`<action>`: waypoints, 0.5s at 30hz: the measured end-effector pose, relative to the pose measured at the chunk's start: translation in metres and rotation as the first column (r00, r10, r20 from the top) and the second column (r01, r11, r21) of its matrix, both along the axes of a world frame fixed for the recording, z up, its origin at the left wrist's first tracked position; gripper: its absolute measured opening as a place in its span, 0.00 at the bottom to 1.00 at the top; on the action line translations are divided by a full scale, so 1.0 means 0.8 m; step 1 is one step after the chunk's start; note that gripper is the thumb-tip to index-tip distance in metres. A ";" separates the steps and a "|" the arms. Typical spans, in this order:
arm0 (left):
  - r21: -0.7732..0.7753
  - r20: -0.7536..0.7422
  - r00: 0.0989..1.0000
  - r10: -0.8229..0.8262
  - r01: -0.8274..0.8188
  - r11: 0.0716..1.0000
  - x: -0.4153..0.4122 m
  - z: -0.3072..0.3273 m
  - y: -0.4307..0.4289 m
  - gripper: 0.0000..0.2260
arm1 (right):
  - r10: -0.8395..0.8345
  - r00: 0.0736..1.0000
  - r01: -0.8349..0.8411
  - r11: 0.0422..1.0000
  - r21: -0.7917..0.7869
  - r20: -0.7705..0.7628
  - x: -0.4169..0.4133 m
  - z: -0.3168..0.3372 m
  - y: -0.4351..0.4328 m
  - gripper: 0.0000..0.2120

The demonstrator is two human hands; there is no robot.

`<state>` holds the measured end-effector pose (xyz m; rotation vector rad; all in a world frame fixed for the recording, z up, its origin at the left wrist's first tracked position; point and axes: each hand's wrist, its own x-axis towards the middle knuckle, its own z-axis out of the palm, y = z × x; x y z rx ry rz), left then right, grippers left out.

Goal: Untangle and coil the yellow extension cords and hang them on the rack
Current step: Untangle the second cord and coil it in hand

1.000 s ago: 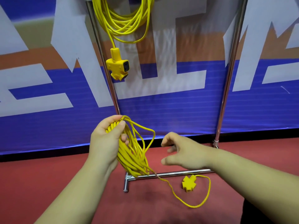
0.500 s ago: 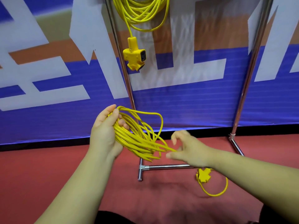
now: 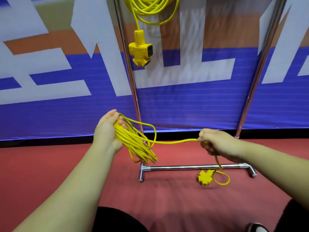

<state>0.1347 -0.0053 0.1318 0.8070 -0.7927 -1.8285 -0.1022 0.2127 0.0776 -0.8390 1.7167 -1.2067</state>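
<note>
My left hand (image 3: 107, 131) holds a bundle of yellow cord loops (image 3: 135, 144), which hang down from its palm in front of the rack. One strand runs from the bundle to the right into my right hand (image 3: 215, 144), which grips it. Below that hand the cord drops to the red floor, makes a small loop and ends in a yellow socket block (image 3: 205, 178). Another coiled yellow cord (image 3: 150, 9) hangs at the top of the chrome rack (image 3: 132, 84), its socket block (image 3: 141, 50) dangling below it.
The rack has two upright posts and a low crossbar (image 3: 192, 167) with feet on the red floor (image 3: 50, 164). A blue, white and orange banner (image 3: 184, 106) stands just behind it. My dark-clothed knees show at the bottom edge.
My right hand, open and empty a second ago, has taken hold of the loose strand and pulled it out to the right. The socket block on the floor has shifted.
</note>
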 end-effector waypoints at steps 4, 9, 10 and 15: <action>-0.044 0.014 0.990 -0.139 0.140 0.989 -0.016 0.003 0.014 0.07 | -0.083 0.996 0.082 0.996 -0.023 -0.045 0.000 0.014 0.007 0.07; -0.227 0.213 0.944 -0.253 0.300 0.926 -0.035 0.011 0.057 0.07 | -0.150 0.981 0.150 0.989 -0.004 -0.121 0.008 0.018 0.014 0.04; -0.255 0.255 0.927 -0.276 0.340 0.905 -0.037 0.011 0.065 0.08 | -0.151 0.982 0.150 0.988 -0.023 -0.117 0.011 0.024 0.014 0.04; -0.304 0.476 0.791 -0.385 0.558 0.772 -0.049 0.005 0.101 0.10 | -0.051 0.994 0.030 0.978 -0.204 -0.097 0.023 0.068 0.015 0.06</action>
